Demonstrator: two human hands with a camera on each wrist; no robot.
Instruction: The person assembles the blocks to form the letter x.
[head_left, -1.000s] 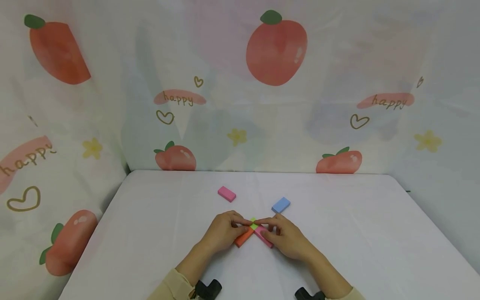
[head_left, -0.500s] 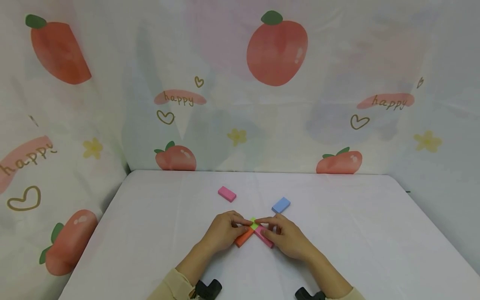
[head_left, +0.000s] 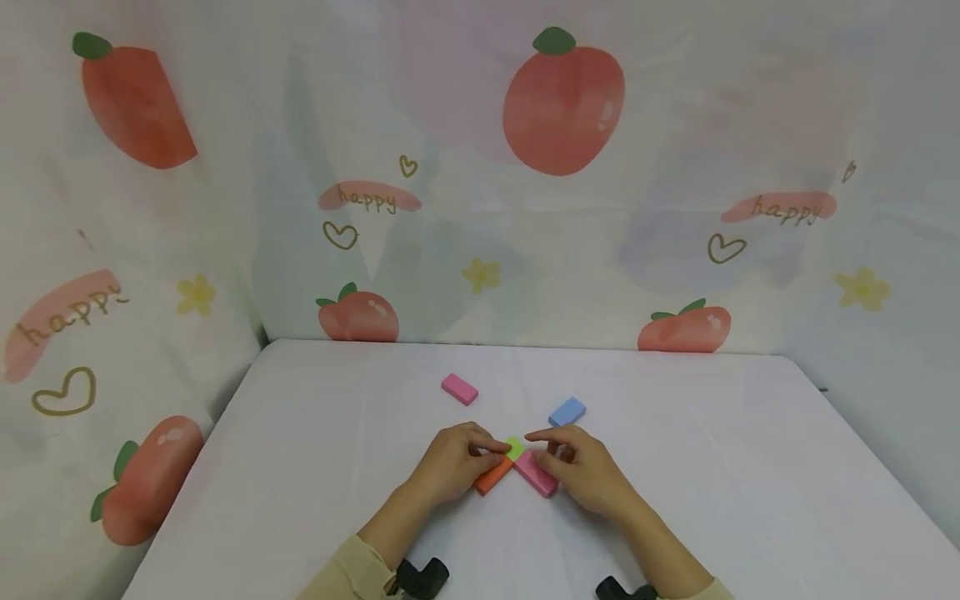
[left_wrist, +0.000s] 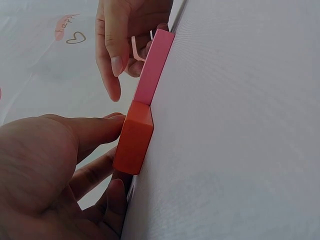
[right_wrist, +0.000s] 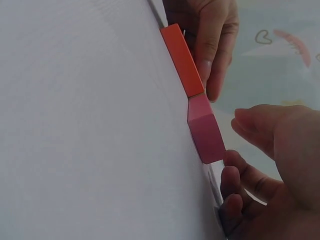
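Note:
In the head view, an orange block point(head_left: 492, 477), a pink block point(head_left: 537, 476) and a yellow-green block point(head_left: 515, 447) meet at their ends near the middle of the white table. My left hand point(head_left: 448, 462) pinches the orange block, its index fingertip beside the yellow-green one. In the left wrist view, the thumb lies against the orange block's point(left_wrist: 134, 142) edge, with fingers partly hidden behind. My right hand point(head_left: 592, 471) hovers loosely bent at the pink block's outer side. The right wrist view shows its thumb apart from the pink block point(right_wrist: 207, 137), with other fingertips close to it.
Beyond the hands lie another pink block point(head_left: 460, 389) at the back left and a blue block point(head_left: 567, 412) near the right hand. The white table point(head_left: 360, 400) ends at a patterned cloth backdrop point(head_left: 555, 225).
My right hand has shifted slightly right, its index finger drawing away from the yellow-green block and uncovering more of the pink one. The left hand keeps its hold. The head view has shifted slightly.

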